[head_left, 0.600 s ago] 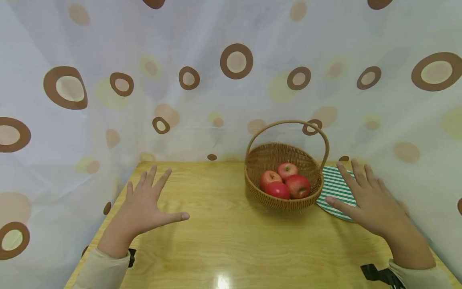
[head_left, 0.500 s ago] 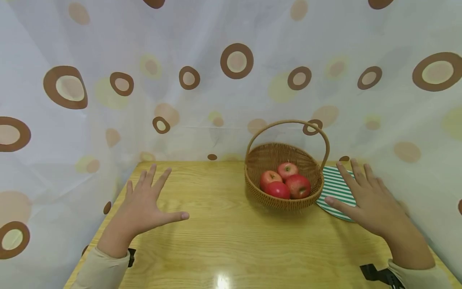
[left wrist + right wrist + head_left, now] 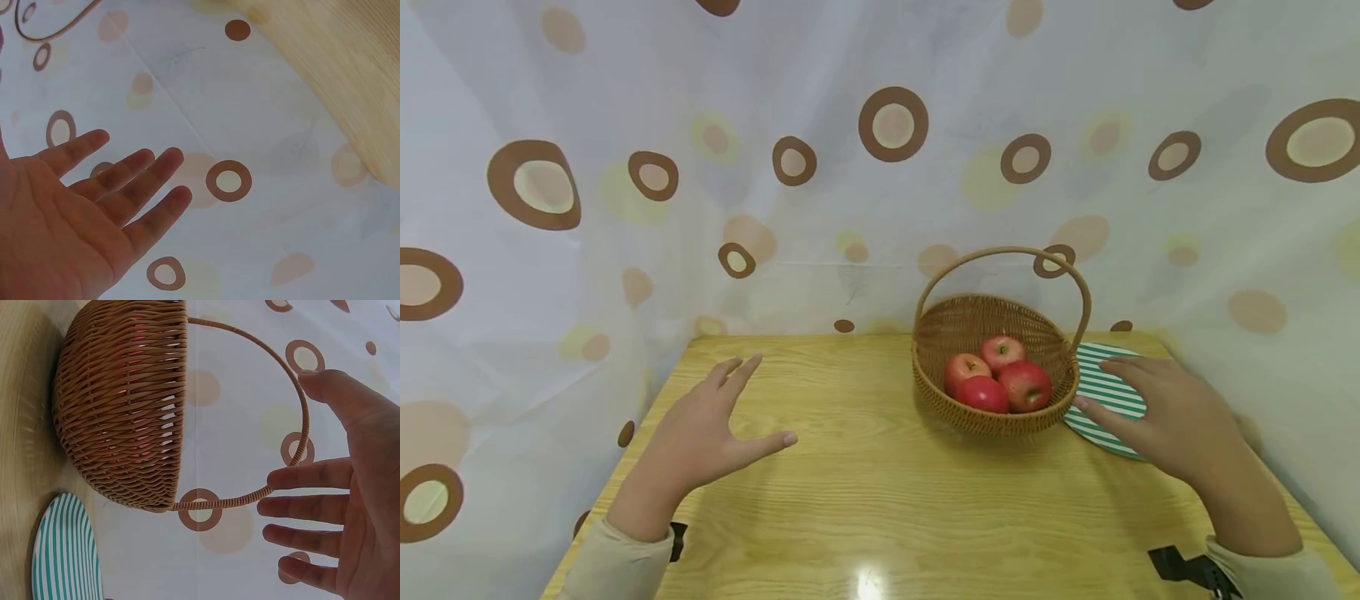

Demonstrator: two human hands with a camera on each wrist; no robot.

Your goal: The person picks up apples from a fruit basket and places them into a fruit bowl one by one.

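Note:
A wicker basket (image 3: 996, 423) with a tall arched handle (image 3: 1000, 250) stands toward the back right of the table, holding several red apples (image 3: 1026, 386). My right hand (image 3: 1187, 421) hovers to the right of the basket, fingers extended and thumb spread, holding nothing. In the right wrist view, its fingers (image 3: 306, 509) overlap the line of the handle. Partly behind that hand lies a round mat (image 3: 1108, 398) with green and white stripes. My left hand (image 3: 696, 437) is held over the table's left side, thumb apart from the fingers, nothing in it.
The wooden table (image 3: 850, 500) reaches back to a white curtain (image 3: 820, 217) printed with brown and beige circles. The curtain also closes in both sides. The basket's handle rises well above its rim.
The fingers of both hands have bent downward from their wide spread. The view has shifted slightly; the basket, apples and mat keep their places on the table.

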